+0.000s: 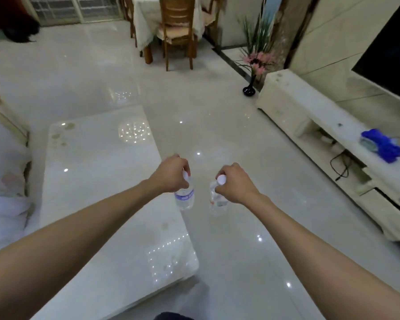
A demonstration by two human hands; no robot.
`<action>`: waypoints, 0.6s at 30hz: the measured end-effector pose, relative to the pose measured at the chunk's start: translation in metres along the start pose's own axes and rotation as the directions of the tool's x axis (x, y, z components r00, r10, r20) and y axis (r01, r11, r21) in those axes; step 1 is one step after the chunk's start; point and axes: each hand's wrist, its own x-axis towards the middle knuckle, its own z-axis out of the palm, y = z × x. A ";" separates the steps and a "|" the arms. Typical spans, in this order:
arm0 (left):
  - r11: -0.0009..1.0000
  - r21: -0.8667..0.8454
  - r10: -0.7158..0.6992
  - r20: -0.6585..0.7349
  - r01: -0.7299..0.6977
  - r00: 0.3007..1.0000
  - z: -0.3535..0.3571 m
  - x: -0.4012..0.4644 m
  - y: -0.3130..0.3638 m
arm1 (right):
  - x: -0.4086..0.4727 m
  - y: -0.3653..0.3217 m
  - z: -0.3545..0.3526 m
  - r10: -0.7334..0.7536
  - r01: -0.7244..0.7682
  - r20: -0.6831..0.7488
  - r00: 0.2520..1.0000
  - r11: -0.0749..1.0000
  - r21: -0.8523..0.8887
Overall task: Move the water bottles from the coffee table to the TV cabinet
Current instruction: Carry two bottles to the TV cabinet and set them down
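My left hand (170, 174) grips a clear water bottle with a blue label (185, 197) by its neck, just past the right edge of the white coffee table (97, 181). A second clear water bottle (216, 200) with a white cap hangs from my right hand (234, 183) over the floor. Both bottles are held upright in the air, side by side. The long white TV cabinet (314, 112) runs along the wall at the right, apart from both hands.
A blue cloth (382, 145) lies on the cabinet top, below the dark TV screen (393, 51). A black vase with pink flowers (249, 88) stands at the cabinet's far end. A sofa (5, 169) is at the left; wooden chairs (177, 31) stand at the back.
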 end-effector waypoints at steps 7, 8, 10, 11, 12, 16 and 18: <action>0.977 0.004 0.213 0.052 -0.214 0.976 0.019 0.124 0.125 | 0.050 0.096 -0.097 0.156 -0.151 -0.163 0.974 0.988 0.040; 0.974 -0.003 0.226 0.062 -0.227 0.972 0.022 0.143 0.140 | 0.061 0.110 -0.110 0.179 -0.173 -0.172 0.969 0.984 0.047; 0.969 -0.019 0.247 0.088 -0.246 0.965 0.028 0.182 0.168 | 0.087 0.137 -0.134 0.221 -0.213 -0.185 0.958 0.975 0.061; 0.964 -0.024 0.265 0.098 -0.264 0.959 0.030 0.202 0.181 | 0.101 0.150 -0.147 0.238 -0.229 -0.188 0.953 0.971 0.069; 0.958 -0.024 0.288 0.106 -0.287 0.952 0.031 0.223 0.195 | 0.116 0.163 -0.160 0.256 -0.246 -0.189 0.948 0.966 0.079; 0.926 0.013 0.371 0.143 -0.376 0.918 0.028 0.301 0.249 | 0.171 0.213 -0.210 0.321 -0.308 -0.188 0.928 0.947 0.093; 0.916 0.034 0.392 0.151 -0.401 0.908 0.024 0.341 0.272 | 0.196 0.234 -0.235 0.346 -0.331 -0.206 0.915 0.938 0.107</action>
